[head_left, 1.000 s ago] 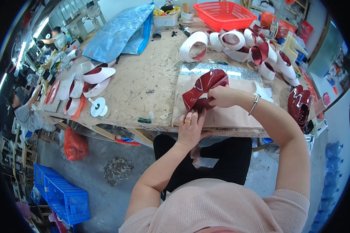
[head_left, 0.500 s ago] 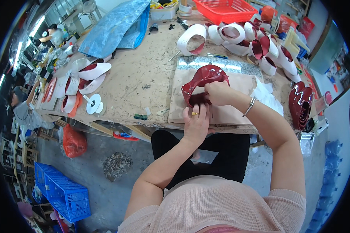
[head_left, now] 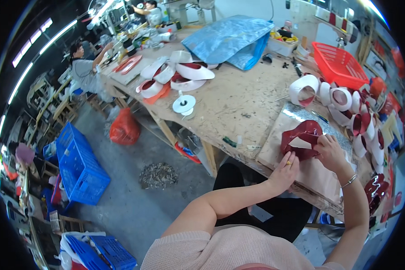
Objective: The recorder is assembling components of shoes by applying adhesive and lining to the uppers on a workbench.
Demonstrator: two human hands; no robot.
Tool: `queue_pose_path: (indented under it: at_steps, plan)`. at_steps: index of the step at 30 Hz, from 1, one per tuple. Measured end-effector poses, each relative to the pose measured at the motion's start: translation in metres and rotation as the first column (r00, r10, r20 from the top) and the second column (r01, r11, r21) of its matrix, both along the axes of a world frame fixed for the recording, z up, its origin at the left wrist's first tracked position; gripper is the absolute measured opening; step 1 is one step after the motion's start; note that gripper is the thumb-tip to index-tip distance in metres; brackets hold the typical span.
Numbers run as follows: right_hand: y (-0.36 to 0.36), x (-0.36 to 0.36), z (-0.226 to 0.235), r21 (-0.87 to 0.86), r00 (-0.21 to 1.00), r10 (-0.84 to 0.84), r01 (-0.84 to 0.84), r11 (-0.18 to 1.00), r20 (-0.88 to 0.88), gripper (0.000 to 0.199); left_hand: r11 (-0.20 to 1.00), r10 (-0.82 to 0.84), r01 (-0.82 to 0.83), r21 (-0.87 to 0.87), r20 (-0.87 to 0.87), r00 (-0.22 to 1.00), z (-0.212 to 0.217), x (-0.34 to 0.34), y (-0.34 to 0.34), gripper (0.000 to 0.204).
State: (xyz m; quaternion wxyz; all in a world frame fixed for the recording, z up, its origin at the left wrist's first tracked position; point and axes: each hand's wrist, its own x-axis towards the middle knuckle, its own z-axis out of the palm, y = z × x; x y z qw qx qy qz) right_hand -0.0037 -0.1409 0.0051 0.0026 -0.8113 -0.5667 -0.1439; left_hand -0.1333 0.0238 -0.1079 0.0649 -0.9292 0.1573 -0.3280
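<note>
Both elbows bend — left hand (head_left: 283,173) outstretched, right hand (head_left: 331,152) curled — fingers holding a glossy dark-red piece (head_left: 307,128).

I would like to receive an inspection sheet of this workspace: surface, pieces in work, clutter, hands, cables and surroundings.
Surface: the worktable carries many dark marks; brown paper partly covers a speckled slab.
Pieces in work: one dark red glossy piece, with a wide opening, held above the paper.
Clutter: white pieces with red lining at right, similar ones at left; white spool; blue sheet; red basket.
Left hand: fingers touch the glossy piece's near edge.
Right hand: fingers closed on its right side.
Cables: nothing clearly seen.
Surroundings: scrap heap, red bag and blue crate on the floor; two people in the background.
</note>
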Motion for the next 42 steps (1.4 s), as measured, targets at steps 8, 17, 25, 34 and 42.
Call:
queue_pose_path:
  at_steps: [8,17,25,34,42]
  plan:
    - [0.004,0.002,-0.01,0.048,0.977,0.148,-0.142,0.989,-0.151,0.019,0.977,-0.09,0.025,-0.214,-0.3,0.95,0.003,0.0,0.011,0.087]
    - [-0.008,-0.011,-0.037,0.159,0.919,-0.239,0.299,0.941,-0.312,0.02,0.955,-0.196,0.132,-0.266,-0.23,0.953,0.005,-0.004,0.01,0.103]
    - [0.001,-0.02,-0.056,0.152,0.82,-0.45,0.525,0.837,-0.354,0.021,0.952,-0.169,0.072,-0.298,-0.317,0.933,0.012,-0.001,0.012,0.102]
    - [-0.005,-0.031,-0.062,0.293,0.814,-0.426,0.551,0.781,-0.395,0.022,0.952,-0.11,-0.039,-0.304,-0.457,0.882,0.029,-0.002,-0.003,0.101]
    - [0.013,-0.06,-0.06,0.491,0.896,-0.419,0.434,0.755,-0.148,0.025,0.965,0.016,-0.184,-0.189,-0.654,0.756,0.04,0.003,-0.011,0.107]
